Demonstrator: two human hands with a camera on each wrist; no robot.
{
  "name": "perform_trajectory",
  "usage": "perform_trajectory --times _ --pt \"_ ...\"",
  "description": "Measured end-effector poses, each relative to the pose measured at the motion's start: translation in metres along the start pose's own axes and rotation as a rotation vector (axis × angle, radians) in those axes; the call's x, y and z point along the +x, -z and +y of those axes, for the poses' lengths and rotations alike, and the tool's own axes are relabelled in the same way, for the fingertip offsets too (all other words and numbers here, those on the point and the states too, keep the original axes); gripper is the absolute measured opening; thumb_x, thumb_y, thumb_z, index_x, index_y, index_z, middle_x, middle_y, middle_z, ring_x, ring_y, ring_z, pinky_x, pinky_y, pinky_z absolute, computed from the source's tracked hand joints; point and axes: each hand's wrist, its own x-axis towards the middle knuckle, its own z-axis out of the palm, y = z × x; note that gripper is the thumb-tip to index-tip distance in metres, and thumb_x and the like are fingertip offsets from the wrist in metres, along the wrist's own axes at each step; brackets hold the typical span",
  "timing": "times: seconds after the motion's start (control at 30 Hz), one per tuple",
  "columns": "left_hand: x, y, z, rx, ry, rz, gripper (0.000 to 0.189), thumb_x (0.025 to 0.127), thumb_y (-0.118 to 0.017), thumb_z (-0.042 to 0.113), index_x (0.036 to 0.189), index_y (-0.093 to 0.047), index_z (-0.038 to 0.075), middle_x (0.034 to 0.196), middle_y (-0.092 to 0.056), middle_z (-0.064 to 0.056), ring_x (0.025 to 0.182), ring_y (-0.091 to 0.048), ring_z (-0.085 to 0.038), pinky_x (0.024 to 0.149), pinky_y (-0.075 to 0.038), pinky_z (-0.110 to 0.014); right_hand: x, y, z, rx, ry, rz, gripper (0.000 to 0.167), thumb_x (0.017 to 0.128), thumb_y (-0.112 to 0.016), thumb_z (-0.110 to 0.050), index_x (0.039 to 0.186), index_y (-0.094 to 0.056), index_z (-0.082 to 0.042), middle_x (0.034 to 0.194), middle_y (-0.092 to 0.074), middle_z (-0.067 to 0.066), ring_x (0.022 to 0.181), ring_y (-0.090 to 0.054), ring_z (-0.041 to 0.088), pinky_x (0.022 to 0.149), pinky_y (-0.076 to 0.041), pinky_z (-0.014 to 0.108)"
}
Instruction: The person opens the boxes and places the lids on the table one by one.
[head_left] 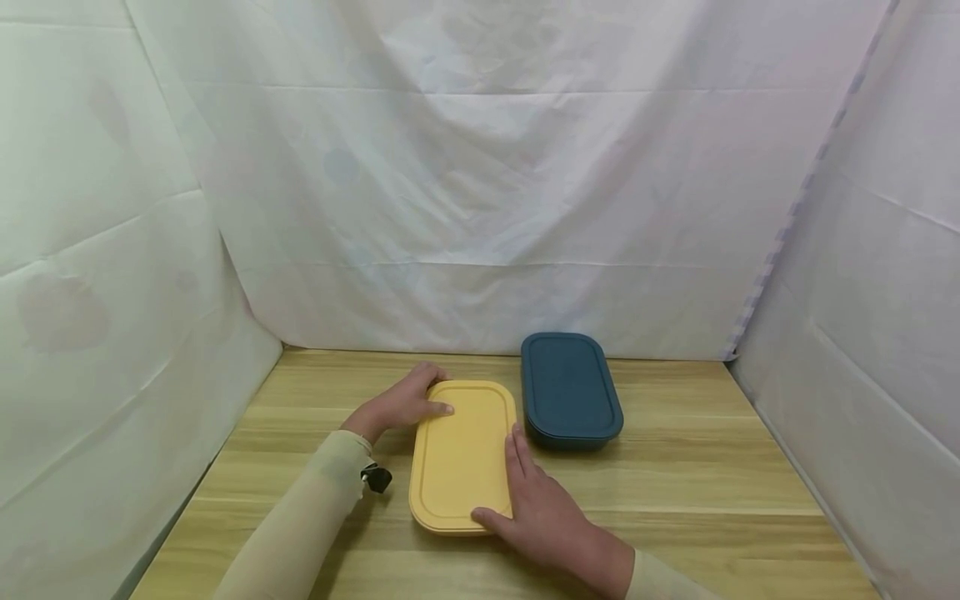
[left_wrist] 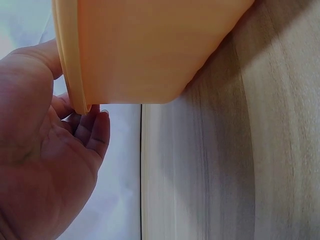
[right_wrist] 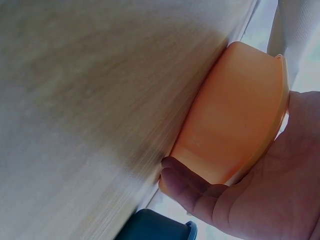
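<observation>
A yellow lidded food container (head_left: 463, 454) sits on the wooden table in front of me, lid on and long side pointing away. My left hand (head_left: 405, 402) holds its far left corner, thumb on the lid and fingers round the rim; in the left wrist view those fingers (left_wrist: 100, 132) curl beneath the rim at the far end. At the near right corner, my right hand (head_left: 543, 508) grips with the thumb on top. Its fingers lie along the right side wall, as the right wrist view shows on the container's orange-looking side (right_wrist: 235, 115).
A dark blue lidded container (head_left: 572, 387) stands to the right and farther back, close to the yellow one. White cloth (head_left: 487, 183) hangs behind and on both sides of the wooden table (head_left: 712, 483). A small black object (head_left: 377, 478) is at the left cuff.
</observation>
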Motion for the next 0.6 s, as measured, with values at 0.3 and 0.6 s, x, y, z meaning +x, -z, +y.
perform_trajectory --times 0.3,0.6 --pt "-0.0012 -0.0004 0.0014 -0.001 0.001 -0.001 0.038 0.105 -0.080 0.023 0.135 -0.063 0.005 0.137 -0.051 -0.013 0.121 -0.048 -0.027 0.105 -0.047 -0.049 0.0003 0.0008 -0.0006 -0.005 -0.005 -0.008 0.125 0.100 -0.049 -0.086 0.174 -0.005 0.005 0.183 0.003 0.022 0.156 -0.043 0.040 0.112 -0.053 0.057" --pt "-0.0009 0.0000 0.0023 0.007 0.008 0.002 0.036 0.105 -0.080 0.023 0.132 -0.063 0.007 0.138 -0.051 -0.014 0.122 -0.049 -0.028 0.105 -0.047 -0.050 0.0006 0.0023 -0.0015 -0.004 -0.010 -0.015 0.125 0.100 -0.050 -0.086 0.174 -0.005 0.004 0.183 0.002 0.022 0.155 -0.044 0.040 0.112 -0.053 0.057"
